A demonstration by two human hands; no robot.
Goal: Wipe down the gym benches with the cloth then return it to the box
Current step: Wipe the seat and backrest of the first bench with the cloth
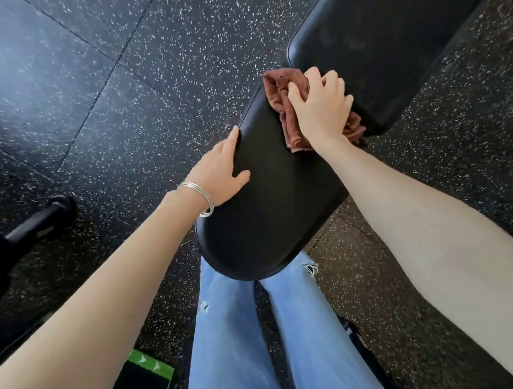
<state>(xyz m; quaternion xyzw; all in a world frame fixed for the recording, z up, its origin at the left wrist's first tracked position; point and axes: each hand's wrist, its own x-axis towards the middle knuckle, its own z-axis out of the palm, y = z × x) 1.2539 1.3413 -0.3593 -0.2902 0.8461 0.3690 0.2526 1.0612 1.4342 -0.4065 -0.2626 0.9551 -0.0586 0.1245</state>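
The right hand (319,104) clutches the brown cloth (276,86) with bent fingers, pressing it onto the far end of the seat pad (273,199) — just short of the back pad (389,38). The left hand (221,172) is released, resting straight-fingered on the seat pad's left edge.

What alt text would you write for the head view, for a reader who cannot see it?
A person's right hand holds a bunched brown cloth down on the far end of a black bench seat pad, beside the back pad. The left hand rests on the seat pad's left edge; speckled floor lies below.
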